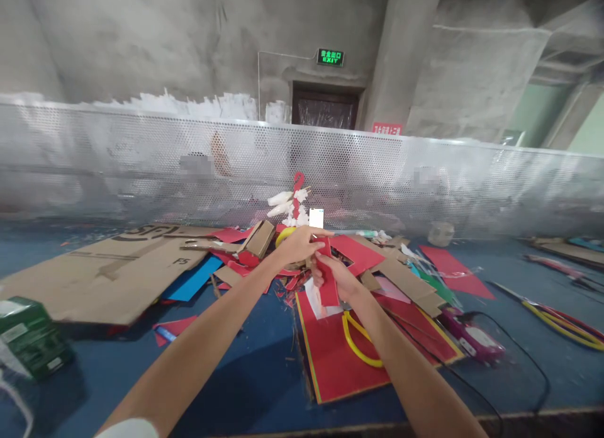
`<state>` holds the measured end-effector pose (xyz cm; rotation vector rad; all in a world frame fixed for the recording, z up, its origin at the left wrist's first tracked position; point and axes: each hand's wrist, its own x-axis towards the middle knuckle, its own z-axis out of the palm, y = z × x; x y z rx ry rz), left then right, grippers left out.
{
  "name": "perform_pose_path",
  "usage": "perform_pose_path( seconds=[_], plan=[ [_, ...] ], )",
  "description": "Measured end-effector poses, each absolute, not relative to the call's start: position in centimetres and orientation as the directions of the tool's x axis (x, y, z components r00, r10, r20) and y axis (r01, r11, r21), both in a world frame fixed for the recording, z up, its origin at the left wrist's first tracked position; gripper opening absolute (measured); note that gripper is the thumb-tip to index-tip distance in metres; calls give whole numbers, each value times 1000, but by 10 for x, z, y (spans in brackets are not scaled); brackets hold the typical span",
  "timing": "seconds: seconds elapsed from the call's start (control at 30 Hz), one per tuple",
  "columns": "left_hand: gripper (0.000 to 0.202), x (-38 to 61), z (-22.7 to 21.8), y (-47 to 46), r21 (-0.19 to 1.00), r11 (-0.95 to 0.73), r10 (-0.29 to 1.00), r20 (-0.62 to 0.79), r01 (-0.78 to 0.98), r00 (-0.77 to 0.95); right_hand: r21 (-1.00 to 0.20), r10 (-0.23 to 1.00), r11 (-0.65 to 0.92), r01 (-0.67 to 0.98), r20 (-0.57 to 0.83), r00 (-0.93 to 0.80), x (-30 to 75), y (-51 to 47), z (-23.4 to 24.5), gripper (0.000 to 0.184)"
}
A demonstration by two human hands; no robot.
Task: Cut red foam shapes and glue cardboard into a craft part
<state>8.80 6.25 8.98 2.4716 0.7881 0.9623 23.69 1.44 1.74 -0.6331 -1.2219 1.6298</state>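
Observation:
In front of me I hold a narrow piece of folded red card [329, 292] above the worktable. My right hand [337, 277] is closed around its middle, with the fingertips showing on its left side. At its upper end is my left hand [299, 244], its fingers reaching over the card's top edge and closed on it. Part of the card is hidden by both hands. Beneath them lies a larger red sheet [349, 381] with a gold edge, and on it a white scrap of paper [312, 297] and yellow-handled scissors [352, 343], partly behind my right forearm.
Cardboard sheets [94, 274], a blue card [193, 280] and a green box [35, 337] lie left. On the right are a purple device [474, 340] with a black cable, and long scissors [557, 315]. A phone [316, 218] stands before a perforated metal screen [245, 167].

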Motion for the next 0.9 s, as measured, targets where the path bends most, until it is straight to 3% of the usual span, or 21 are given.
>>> perform_pose_path(
  seconds=[0.3,0.47,0.63,0.73,0.9],
  plan=[
    [44,83,88,74,533,-789,594,532,306,603,-918,863,-104,-384,109,-494,237,16,15,34],
    [41,77,92,73,523,-755,645,487,395,588,-928,902,-118,-352,48,-430,236,15,16,36],
    [38,67,94,76,552,-747,653,504,371,565,-959,906,-28,-283,95,-413,229,14,9,35],
    [39,58,82,74,580,-713,690,478,394,543,-975,912,90,-205,164,-376,226,14,5,30],
    [37,35,45,63,626,-615,781,403,479,477,-980,929,179,89,138,-343,225,15,4,16]
  ],
)
